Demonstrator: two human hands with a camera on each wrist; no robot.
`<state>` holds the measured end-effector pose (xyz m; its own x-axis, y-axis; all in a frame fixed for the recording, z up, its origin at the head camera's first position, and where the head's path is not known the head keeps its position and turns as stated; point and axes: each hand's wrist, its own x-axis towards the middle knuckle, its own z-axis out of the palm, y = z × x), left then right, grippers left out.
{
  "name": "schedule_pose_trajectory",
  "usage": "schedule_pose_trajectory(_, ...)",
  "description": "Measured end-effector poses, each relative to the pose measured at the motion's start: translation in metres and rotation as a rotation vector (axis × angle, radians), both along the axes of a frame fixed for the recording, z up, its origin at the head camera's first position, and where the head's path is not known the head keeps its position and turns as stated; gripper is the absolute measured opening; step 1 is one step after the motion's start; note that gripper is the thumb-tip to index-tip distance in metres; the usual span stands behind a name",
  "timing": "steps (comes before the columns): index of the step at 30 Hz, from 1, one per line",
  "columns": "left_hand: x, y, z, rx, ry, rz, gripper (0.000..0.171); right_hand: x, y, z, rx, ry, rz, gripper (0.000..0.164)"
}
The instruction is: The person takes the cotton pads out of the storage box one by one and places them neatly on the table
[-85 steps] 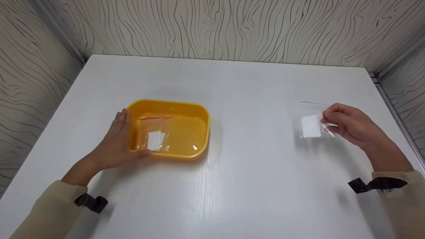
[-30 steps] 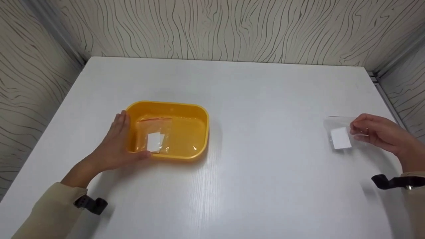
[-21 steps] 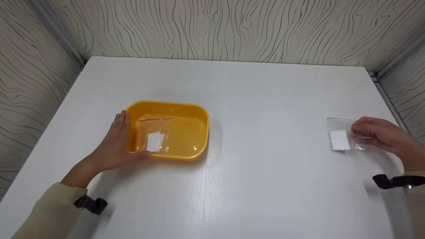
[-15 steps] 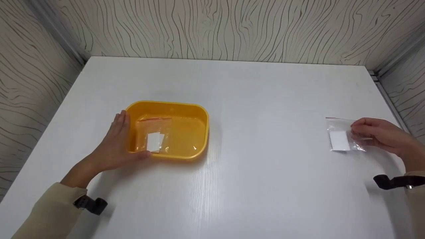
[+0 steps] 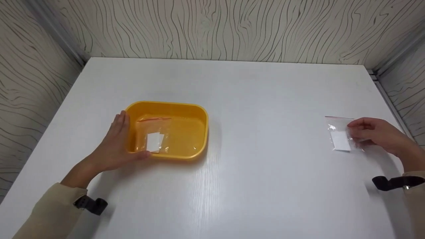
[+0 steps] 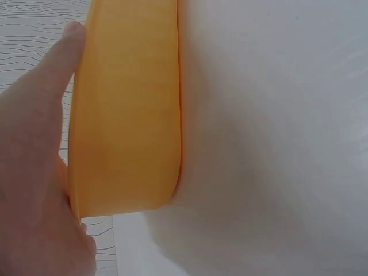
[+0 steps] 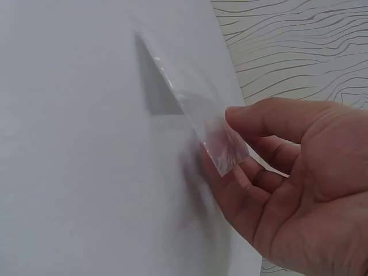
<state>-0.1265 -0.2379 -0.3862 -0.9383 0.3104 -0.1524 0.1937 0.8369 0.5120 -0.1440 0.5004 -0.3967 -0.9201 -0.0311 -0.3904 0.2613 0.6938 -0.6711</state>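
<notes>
My left hand [image 5: 111, 144] rests against the left end of a yellow plastic tub [image 5: 186, 154], fingers straight along the end and thumb on the front rim. In the left wrist view the thumb lies against the tub's outer wall [image 6: 129, 115]. Inside the tub lies a clear zip bag [image 5: 141, 132] with a red strip and white pieces in it. Far to the right, my right hand [image 5: 380, 134] pinches the right side of another clear zip bag [image 5: 340, 124] holding a white piece [image 5: 340, 141]. In the right wrist view this bag [image 7: 190, 103] sits between thumb and fingers.
Both things are on or over a white table [image 5: 252, 186]. A wood-grain patterned panel [image 5: 212, 30] stands along the back, with similar panels at both sides. Black wrist mounts [image 5: 91, 204] are strapped over the sleeves.
My right hand has carried its zip bag to the right and nearer me, then kept it about there. The bag has turned so its red strip shows. My left hand and the tub stay put.
</notes>
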Motion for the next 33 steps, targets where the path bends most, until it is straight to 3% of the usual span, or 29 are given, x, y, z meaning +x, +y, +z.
schedule_pose_trajectory(23, 0.002, 0.001, 0.003, 0.016, 0.001, -0.003, 0.134, 0.003, -0.014, -0.003, 0.321, 0.143, 0.117, 0.035)
schedule_pose_trajectory(33, 0.002, 0.0, 0.002, 0.014, -0.004, -0.001, 0.135, 0.005, -0.013, -0.003, 0.353, 0.143, 0.118, 0.037)
